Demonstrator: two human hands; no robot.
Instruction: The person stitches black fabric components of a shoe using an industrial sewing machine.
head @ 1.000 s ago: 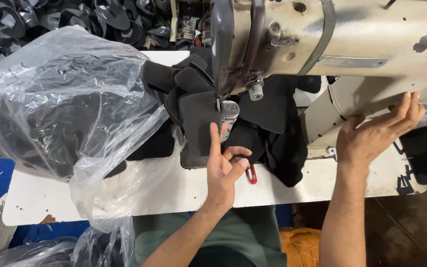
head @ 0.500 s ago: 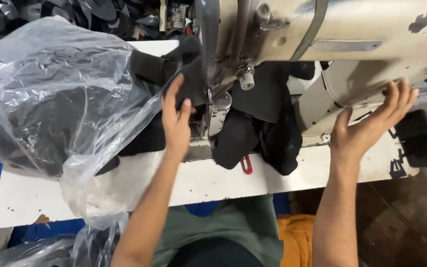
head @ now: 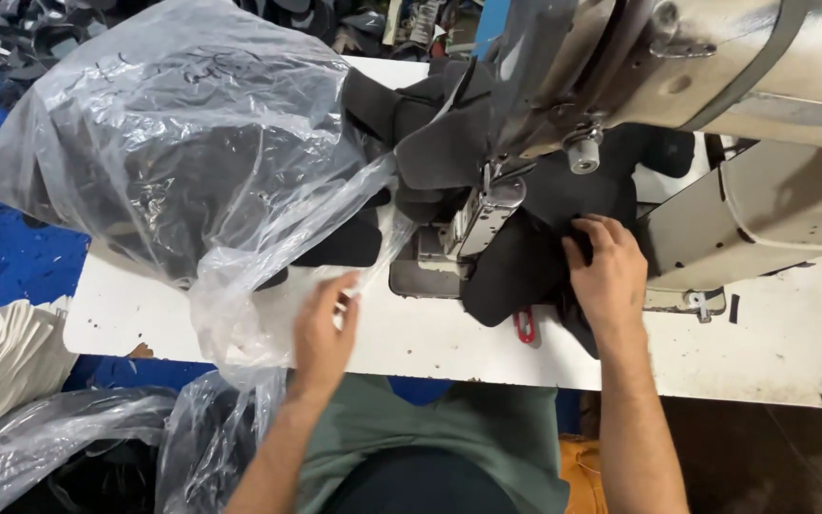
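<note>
Plastic bag point(head: 183, 162): clear, holds dark pieces, far left on white table point(head: 430, 333).
Left hand point(head: 323, 333): fingers pinch the bag's edge.
Black fabric point(head: 525, 257): under sewing machine point(head: 677, 86), between hands.
Right hand point(head: 609, 271): pressed flat on the fabric, gripping nothing.

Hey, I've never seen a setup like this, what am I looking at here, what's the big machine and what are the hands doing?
This is a single picture from a camera worn on a person's head, looking down at their own two hands. The big cream-coloured thing is an industrial sewing machine standing on a white table. Pieces of black fabric lie piled under and around its needle area. The right hand rests flat on that fabric, pressing it down. The left hand touches the loose edge of a large clear plastic bag, which sits on the table's left side and holds more dark pieces. A small red tool lies near the table's front edge. More plastic bags sit lower left, below the table.
</note>
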